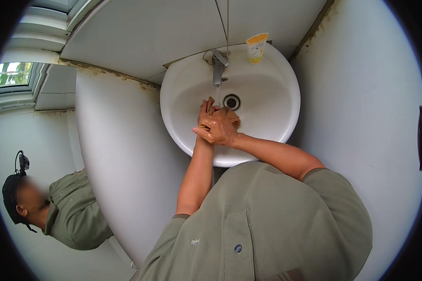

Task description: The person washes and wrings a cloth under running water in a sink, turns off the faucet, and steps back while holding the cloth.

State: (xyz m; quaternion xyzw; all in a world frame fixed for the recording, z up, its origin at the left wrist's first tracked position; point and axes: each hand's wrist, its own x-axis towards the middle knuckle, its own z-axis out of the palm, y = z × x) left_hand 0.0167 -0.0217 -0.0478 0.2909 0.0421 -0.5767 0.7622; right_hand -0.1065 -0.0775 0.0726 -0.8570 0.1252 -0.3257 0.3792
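Note:
Both hands are together over the front half of a white washbasin, wet and closed against each other. My right hand is laid across my left hand, with its fingers wrapped round it. A soft, wet brown piece that looks like cloth shows between and beside them, its folds partly hidden by my fingers. Just beyond the hands, a thin stream of water falls from a chrome tap. The round drain lies right beside the fingers, uncovered.
A white and yellow tube with an orange end stands on the basin's back right rim. A white panel rises close on the left, and a pale wall on the right. A mirror at the far left shows my reflection.

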